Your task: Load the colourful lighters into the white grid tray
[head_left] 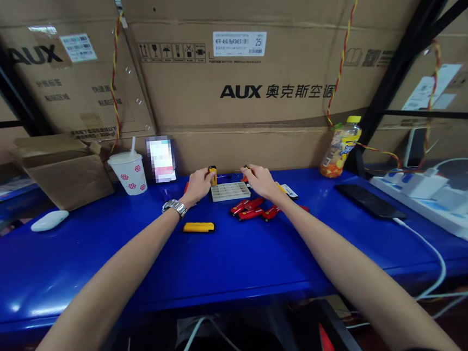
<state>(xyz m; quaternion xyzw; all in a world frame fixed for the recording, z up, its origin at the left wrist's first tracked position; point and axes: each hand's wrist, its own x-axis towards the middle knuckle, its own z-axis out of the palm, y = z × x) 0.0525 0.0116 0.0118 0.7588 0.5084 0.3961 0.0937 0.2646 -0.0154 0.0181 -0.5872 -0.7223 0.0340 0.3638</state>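
Note:
My left hand [197, 186] pinches an upright yellow-and-black oblong piece [213, 175] at the far side of a pale compartment tray [230, 191]. My right hand [260, 182] holds a small dark piece [246, 168] in its fingertips, just beyond the tray's right corner. Several glossy red oblong pieces [250, 209] lie in a loose group in front of the tray. A yellow oblong piece with a black end [198, 227] lies nearer me, below my left wrist. A metal watch [175, 207] circles my left wrist.
A blue table [144, 271] carries a paper cup with a straw [128, 173], a white mouse [49, 220], an open cardboard box [68, 173], a drink bottle [340, 147], a black phone [369, 201] and a white power strip [424, 197]. Large cartons stand behind.

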